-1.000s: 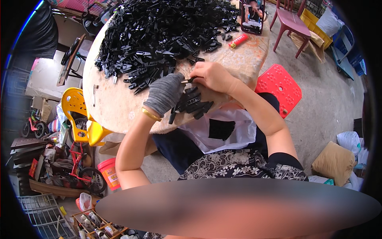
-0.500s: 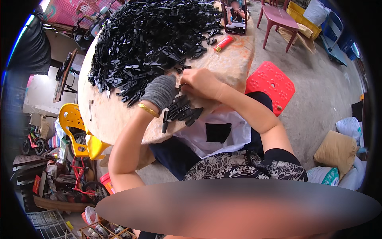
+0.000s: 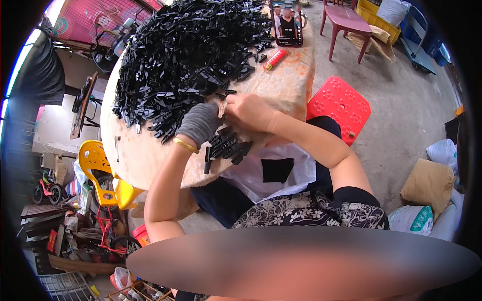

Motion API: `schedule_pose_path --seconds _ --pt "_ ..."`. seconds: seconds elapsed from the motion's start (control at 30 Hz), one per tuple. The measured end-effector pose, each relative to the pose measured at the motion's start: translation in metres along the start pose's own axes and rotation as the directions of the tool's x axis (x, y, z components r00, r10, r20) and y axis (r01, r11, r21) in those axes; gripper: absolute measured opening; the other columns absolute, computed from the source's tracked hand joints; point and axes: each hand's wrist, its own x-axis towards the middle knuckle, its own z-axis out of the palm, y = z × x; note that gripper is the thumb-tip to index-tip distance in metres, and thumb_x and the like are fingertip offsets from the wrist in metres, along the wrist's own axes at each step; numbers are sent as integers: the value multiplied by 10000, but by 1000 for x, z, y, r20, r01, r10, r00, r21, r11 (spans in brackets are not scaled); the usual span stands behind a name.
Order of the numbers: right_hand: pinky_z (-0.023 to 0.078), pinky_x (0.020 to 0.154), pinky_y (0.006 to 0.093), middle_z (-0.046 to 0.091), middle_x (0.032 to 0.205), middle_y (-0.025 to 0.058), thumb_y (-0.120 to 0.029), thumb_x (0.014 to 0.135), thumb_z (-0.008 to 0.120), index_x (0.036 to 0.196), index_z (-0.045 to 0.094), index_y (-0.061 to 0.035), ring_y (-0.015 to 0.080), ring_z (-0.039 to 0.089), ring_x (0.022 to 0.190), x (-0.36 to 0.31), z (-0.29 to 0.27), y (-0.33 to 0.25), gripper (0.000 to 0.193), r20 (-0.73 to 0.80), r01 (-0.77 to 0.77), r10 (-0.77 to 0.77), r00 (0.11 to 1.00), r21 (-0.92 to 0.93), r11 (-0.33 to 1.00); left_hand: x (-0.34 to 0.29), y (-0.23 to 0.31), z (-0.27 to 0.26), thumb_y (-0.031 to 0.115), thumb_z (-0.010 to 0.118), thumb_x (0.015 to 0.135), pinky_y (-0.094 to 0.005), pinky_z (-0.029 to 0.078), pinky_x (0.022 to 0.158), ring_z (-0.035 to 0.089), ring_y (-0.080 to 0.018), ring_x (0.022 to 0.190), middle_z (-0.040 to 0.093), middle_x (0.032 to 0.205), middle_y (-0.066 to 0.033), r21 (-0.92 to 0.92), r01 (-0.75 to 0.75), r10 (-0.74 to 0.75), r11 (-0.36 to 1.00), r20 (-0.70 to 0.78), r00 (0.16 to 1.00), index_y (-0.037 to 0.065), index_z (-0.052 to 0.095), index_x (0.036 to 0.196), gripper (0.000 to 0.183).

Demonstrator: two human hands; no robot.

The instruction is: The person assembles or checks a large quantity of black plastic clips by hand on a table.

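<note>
A big heap of small black plastic parts (image 3: 175, 60) covers the far left of the round table (image 3: 135, 155). My left hand (image 3: 201, 122), in a grey knitted glove with a gold bangle at the wrist, is closed at the near edge of the heap. Against it, my bare right hand (image 3: 251, 113) is closed too, its fingertips pinched together. Whatever lies between the fingers is too small and too hidden to make out. Just below both hands, a smaller group of black plastic parts (image 3: 228, 145) lies near the table's front edge.
A phone (image 3: 287, 25) stands at the table's far side, with a red tube-like item (image 3: 274, 59) near it. To the right are a red stool (image 3: 340, 108) and a maroon chair (image 3: 346, 22). A yellow seat (image 3: 100, 170) is at the left. White plastic (image 3: 246, 175) covers my lap.
My hands stay together at almost the same spot, with small finger movements. The whole view has shifted slightly, and the phone's picture is different.
</note>
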Motion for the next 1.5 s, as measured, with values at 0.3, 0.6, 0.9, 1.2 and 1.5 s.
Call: schedule_pose_path --seconds 0.3,0.6,0.9,1.2,1.5 --pt "491 722 324 622 874 114 -104 741 686 1009 639 -64 240 617 796 5 -5 2 275 57 -89 68 996 614 784 -37 -5 41 90 638 774 -398 497 623 627 -322 702 639 787 -109 -540 -144 -99 829 -395 913 146 349 1341 638" --pt "470 633 291 655 746 105 -174 757 717 937 647 -10 148 609 684 7 -7 2 254 88 -155 131 987 699 698 -41 14 15 37 604 765 -363 492 730 616 -281 816 622 904 -129 -764 -115 -159 635 -275 948 64 437 1281 544" --pt "448 555 250 631 701 37 -199 802 697 912 624 -3 68 547 616 8 -3 -6 236 123 -255 255 959 767 589 -32 27 17 80 737 714 -289 497 756 568 -145 840 587 982 -73 -685 1 -252 728 -267 930 62 453 1260 616" --pt "457 591 251 627 737 55 -169 876 596 973 624 17 90 558 641 4 -9 -11 212 131 -266 276 952 799 540 -32 24 19 13 618 805 -243 493 743 549 -99 816 583 899 -35 -977 -80 -325 200 -143 935 36 490 1164 382" --pt "466 653 429 616 784 174 -272 811 582 764 605 -38 356 590 747 9 -10 6 241 41 -147 141 989 267 952 -43 1 24 159 692 778 -323 498 714 604 -201 787 615 927 -107 -653 -18 -402 757 -487 775 48 550 1161 424"
